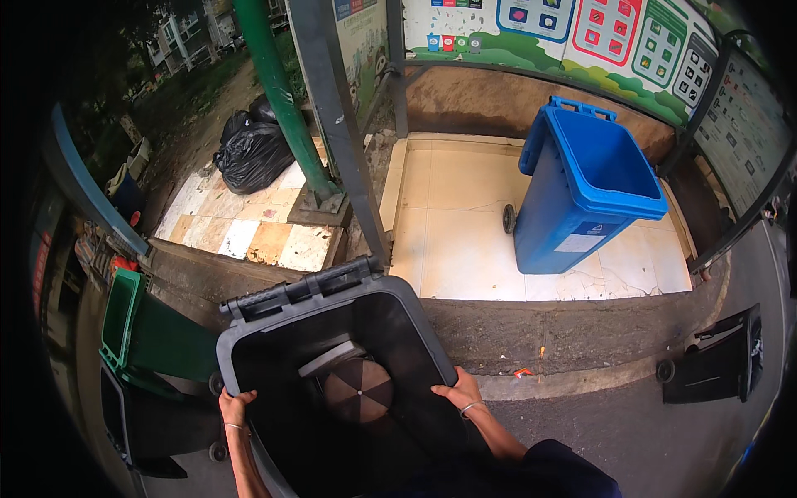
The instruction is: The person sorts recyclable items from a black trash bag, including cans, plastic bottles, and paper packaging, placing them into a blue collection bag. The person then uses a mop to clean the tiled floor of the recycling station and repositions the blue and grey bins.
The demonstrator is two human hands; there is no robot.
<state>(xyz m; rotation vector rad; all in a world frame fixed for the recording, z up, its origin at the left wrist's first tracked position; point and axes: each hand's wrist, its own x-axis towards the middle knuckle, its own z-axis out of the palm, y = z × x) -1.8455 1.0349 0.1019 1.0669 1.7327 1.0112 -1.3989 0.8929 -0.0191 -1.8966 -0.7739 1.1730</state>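
Note:
A large black wheelie bin [241, 365] stands right in front of me, its mouth toward me and its hinge bar at the far side. On its left rim, my left hand [237, 407] is closed, with the thumb over the edge. My right hand [459, 392] grips the right rim the same way. Down inside the bin are a round, panelled brown-and-dark thing [359, 390] with a small light centre and a pale flat piece [330, 358] beside it. The lower part of the bin's inside is in deep shadow.
A lidless-looking blue wheelie bin [552, 224] stands on the tiled platform [448, 216], far right. Green [166, 336] and black bins [158, 415] lie tilted at left. Another black bin [718, 361] is at right. Black rubbish bags [253, 156] sit beyond a green post [286, 100]. A kerb [573, 382] crosses ahead.

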